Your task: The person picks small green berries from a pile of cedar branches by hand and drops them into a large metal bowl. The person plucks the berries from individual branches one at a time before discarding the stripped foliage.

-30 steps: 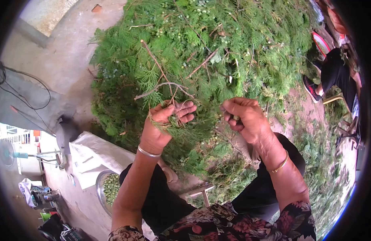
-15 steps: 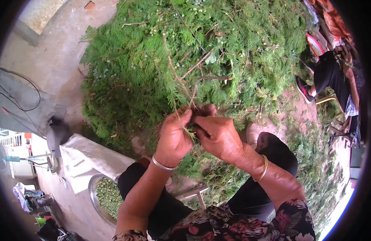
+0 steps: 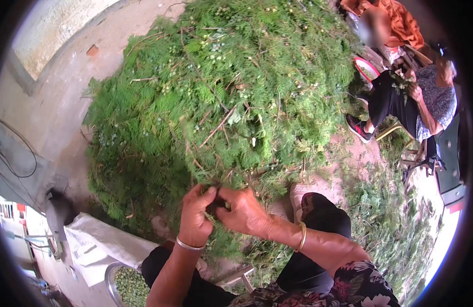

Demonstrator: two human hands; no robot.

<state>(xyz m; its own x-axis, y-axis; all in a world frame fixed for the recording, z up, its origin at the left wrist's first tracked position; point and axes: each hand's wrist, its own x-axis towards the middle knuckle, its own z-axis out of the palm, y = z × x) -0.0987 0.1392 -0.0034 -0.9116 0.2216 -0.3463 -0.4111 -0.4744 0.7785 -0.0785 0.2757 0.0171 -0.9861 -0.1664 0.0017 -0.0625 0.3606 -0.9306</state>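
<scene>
Green cypress-like cuttings make up a big pile [image 3: 221, 92] that fills the view from the centre up to 12 o'clock, with pale little berries dotted among the fronds and a few bare brown stems poking out. At 6 o'clock from the pile's middle, on its near edge, the person's two hands meet. The left hand [image 3: 195, 219] (the one with a silver bangle [image 3: 188, 245] at the wrist) has its fingers curled shut round a small sprig [image 3: 216, 203]. The right hand [image 3: 242, 211], which wears a gold bangle [image 3: 301, 236], touches the left and pinches the same sprig between thumb and fingertips. The sprig sits in the narrow gap between them, mostly hidden, so I cannot tell its full shape.

Down at 7 o'clock of the view a metal bowl [image 3: 112, 286] holds a heap of small green berries. Just beside it, towards 9 o'clock, lies a white sack [image 3: 95, 244] on the concrete floor. A light shoe [image 3: 298, 196] shows at 3 o'clock of the hands, near the dark trouser knee.

Well apart, at 2 o'clock, another person [image 3: 431, 100] sits holding greenery, with a red-rimmed basin [image 3: 367, 66] near them.
</scene>
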